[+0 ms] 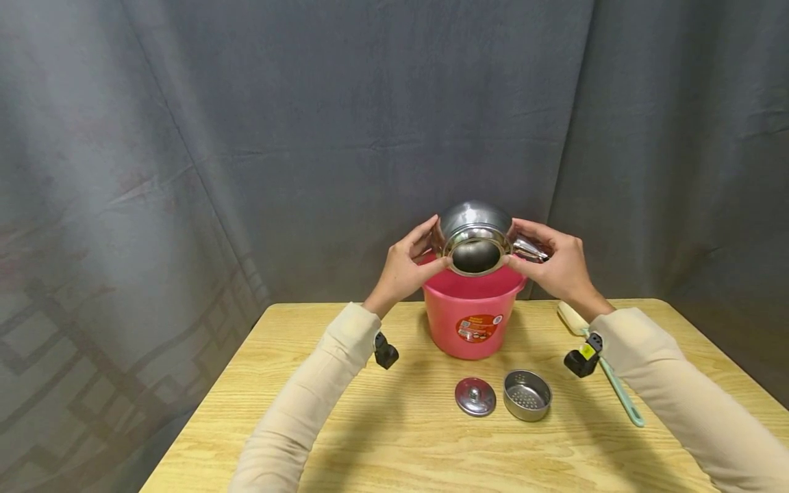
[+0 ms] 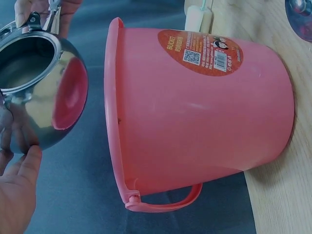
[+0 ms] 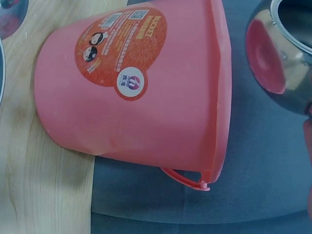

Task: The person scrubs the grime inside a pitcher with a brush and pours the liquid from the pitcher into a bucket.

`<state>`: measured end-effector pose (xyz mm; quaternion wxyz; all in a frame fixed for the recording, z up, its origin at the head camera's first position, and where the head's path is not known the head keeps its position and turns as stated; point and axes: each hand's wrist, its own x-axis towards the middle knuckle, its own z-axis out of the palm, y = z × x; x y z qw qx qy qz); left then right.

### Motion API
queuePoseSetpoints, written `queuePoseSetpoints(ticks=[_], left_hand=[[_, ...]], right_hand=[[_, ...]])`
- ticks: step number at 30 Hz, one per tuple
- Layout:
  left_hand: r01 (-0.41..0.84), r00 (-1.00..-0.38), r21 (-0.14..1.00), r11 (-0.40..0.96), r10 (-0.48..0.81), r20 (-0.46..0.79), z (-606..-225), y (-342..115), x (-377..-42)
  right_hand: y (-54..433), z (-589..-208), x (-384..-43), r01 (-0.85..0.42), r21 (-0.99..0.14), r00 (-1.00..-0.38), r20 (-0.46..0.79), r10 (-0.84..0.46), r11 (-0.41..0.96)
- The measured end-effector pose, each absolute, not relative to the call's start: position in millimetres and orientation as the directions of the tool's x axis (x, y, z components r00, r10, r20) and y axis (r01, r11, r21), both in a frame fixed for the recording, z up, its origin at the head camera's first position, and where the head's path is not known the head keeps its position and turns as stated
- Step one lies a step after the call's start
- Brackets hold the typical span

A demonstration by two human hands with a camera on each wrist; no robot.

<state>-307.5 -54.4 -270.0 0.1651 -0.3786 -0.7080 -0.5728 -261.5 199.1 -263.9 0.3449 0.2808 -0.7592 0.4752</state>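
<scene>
A shiny steel teapot (image 1: 474, 216) is held up over the mouth of a pink bucket (image 1: 471, 311), tilted so that its round opening faces me. My left hand (image 1: 409, 263) grips one side, thumb near the opening's rim and fingers along the body. On the other side my right hand (image 1: 557, 263) grips it, thumb at the rim, beside a metal part that juts from the pot. In the left wrist view the teapot (image 2: 46, 129) mirrors the bucket in its side. Only a sliver of the right hand (image 3: 308, 141) shows in the right wrist view.
On the wooden table (image 1: 394, 438), in front of the bucket, lie a round metal lid (image 1: 475, 397) with a knob and a perforated steel strainer (image 1: 527, 396). A brush (image 1: 619, 394) with a pale green handle lies at the right, partly behind my right forearm. Grey curtain (image 1: 370, 137) hangs behind.
</scene>
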Motion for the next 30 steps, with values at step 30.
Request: queuePoseSetpoints(ticks=[30], left_hand=[[0.601, -0.798, 0.765, 0.231, 0.216, 0.562, -271.4, -54.2, -314.0]], right_hand=[[208.5, -255.8, -275.1, -0.386, -0.821, -0.92, 0.373, -0.116, 0.421]])
